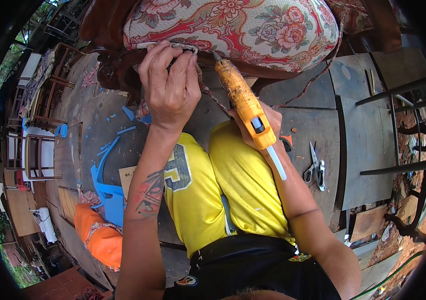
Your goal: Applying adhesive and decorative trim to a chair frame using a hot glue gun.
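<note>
An upholstered seat (218, 30) with a floral red-and-cream cover is in front of me, set in a dark carved wooden frame (273, 70). My left hand (170, 85) is at the seat's front edge, fingers pressing a braided trim cord (185, 46) against the join of fabric and wood. The cord's loose length hangs down and loops up along the right side. In my right hand (270, 120) is a worn yellow hot glue gun (238, 90), its nozzle close to the seat edge, just right of my left fingers. A white glue stick (277, 164) protrudes from its back end.
Scissors (315, 167) lie on the board floor to the right. Blue foam scraps (108, 190) and an orange cloth (100, 235) lie on the left. Wooden chairs (40, 155) stand farther left, dark metal bars (398, 170) at right.
</note>
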`<control>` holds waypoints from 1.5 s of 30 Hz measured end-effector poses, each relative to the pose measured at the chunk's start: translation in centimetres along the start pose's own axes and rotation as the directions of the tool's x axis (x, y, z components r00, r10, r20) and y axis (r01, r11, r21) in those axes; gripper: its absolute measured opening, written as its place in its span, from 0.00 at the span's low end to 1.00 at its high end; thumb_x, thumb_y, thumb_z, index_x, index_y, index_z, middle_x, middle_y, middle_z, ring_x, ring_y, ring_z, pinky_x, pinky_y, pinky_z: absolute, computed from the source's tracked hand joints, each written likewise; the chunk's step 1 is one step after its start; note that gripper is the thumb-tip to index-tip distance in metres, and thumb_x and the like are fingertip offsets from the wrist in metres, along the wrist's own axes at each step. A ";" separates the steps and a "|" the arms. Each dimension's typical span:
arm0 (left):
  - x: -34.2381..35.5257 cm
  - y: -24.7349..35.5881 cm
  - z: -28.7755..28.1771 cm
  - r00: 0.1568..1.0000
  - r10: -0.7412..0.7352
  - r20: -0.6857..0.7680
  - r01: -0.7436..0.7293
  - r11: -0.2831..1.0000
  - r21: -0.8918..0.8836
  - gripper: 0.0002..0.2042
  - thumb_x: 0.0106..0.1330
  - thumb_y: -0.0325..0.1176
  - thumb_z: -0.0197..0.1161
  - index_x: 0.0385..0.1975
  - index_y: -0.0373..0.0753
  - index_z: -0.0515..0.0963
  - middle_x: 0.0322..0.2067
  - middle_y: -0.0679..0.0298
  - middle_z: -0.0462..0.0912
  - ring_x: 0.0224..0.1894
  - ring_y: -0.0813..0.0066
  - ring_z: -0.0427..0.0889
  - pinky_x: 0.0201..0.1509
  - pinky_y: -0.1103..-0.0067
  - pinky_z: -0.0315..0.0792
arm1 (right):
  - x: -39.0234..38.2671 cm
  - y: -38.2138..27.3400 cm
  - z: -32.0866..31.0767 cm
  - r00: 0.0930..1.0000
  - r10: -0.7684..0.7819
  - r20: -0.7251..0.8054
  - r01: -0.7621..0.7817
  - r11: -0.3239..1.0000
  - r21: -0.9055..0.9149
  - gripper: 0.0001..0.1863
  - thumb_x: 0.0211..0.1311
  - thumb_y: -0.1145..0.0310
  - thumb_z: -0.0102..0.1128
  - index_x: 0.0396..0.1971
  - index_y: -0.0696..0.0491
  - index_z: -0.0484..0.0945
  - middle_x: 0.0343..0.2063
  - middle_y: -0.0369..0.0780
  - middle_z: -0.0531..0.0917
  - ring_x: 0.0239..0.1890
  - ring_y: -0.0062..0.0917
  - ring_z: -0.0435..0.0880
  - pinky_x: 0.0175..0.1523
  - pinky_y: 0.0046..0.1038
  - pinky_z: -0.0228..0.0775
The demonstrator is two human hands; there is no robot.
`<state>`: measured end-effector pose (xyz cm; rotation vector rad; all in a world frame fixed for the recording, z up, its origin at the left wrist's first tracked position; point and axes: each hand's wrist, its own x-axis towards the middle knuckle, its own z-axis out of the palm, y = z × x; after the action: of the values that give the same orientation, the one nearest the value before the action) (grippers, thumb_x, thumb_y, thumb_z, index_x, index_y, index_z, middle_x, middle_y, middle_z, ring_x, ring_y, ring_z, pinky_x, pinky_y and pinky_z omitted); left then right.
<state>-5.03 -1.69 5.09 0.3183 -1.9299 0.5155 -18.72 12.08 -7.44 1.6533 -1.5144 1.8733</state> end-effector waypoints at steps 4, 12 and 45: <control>0.0 0.0 0.0 1.000 0.004 -0.002 -0.004 1.000 0.003 0.12 0.56 0.20 0.77 0.39 0.37 0.87 0.43 0.62 0.82 0.54 0.57 0.82 0.60 0.66 0.80 | -0.1 0.0 -0.3 0.999 -0.005 0.039 0.006 1.000 -0.021 0.24 0.50 0.75 0.83 0.49 0.60 0.86 0.41 0.45 0.92 0.38 0.33 0.94 0.44 0.30 0.87; -0.1 -0.1 0.0 1.000 0.005 -0.002 -0.005 1.000 0.003 0.11 0.57 0.20 0.77 0.39 0.37 0.87 0.43 0.62 0.82 0.54 0.57 0.82 0.59 0.66 0.80 | -0.3 0.0 -0.5 0.999 0.005 0.043 -0.003 0.999 -0.045 0.25 0.49 0.75 0.83 0.49 0.60 0.86 0.42 0.46 0.92 0.38 0.34 0.94 0.44 0.30 0.87; 0.0 0.1 0.0 1.000 -0.017 0.009 0.017 1.000 0.021 0.10 0.58 0.21 0.78 0.39 0.37 0.88 0.43 0.62 0.83 0.54 0.57 0.83 0.60 0.66 0.79 | -1.1 0.2 -1.4 0.999 0.018 0.042 -0.013 0.993 -0.121 0.23 0.50 0.74 0.83 0.48 0.58 0.87 0.42 0.44 0.91 0.38 0.32 0.94 0.41 0.29 0.87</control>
<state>-5.03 -1.60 5.05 0.3503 -1.9301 0.5242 -19.31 13.54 -8.26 1.6422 -1.6278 1.7270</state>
